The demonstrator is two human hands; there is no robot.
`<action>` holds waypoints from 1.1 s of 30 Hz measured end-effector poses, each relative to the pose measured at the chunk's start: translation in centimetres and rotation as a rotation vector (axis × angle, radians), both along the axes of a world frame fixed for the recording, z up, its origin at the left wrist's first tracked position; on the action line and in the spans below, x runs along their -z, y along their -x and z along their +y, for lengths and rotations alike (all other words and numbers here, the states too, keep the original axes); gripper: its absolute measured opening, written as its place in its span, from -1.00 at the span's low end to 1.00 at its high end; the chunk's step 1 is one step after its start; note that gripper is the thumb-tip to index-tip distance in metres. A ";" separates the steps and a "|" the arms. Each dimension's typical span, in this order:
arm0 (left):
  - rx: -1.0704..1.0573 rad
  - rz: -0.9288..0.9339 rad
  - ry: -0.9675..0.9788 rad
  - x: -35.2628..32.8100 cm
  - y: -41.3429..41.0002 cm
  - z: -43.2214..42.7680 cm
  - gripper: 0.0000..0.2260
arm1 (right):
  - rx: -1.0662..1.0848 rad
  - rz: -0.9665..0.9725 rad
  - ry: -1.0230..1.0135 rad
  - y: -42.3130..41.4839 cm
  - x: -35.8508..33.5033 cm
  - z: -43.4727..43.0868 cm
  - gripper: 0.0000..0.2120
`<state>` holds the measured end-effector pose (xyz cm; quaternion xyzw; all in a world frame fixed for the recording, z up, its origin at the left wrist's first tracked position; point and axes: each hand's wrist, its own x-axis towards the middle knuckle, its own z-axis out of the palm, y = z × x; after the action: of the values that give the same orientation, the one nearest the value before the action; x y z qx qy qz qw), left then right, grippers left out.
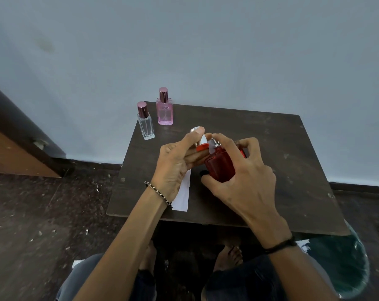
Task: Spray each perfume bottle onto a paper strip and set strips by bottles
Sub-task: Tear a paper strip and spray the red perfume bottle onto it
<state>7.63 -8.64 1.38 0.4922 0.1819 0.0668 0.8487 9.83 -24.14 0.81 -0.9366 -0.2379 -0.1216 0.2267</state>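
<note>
My right hand (242,181) grips a red perfume bottle (220,165) above the dark wooden table (271,170), its silver nozzle near my fingertips. My left hand (175,166) holds the bottle's cap (200,141), silver with a red base, next to the nozzle. White paper strips (183,194) lie on the table under my left wrist. A clear bottle (146,124) and a pink bottle (164,110), both with rose-coloured caps, stand at the table's far left corner.
The small table stands against a pale blue wall. A wooden door (14,148) is at the left. My knees and bare feet (227,257) are under the near edge. A green plastic object (345,261) lies at lower right.
</note>
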 end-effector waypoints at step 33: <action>-0.161 0.025 0.001 0.5 -0.4 0.7 -0.70 | -0.273 1.486 -1.304 -0.4 -2.8 -0.9 -0.49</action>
<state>8.00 -7.92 0.91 0.4761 0.2317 0.1286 0.8385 10.21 -25.01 3.62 -0.4318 -0.0282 0.4155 0.8001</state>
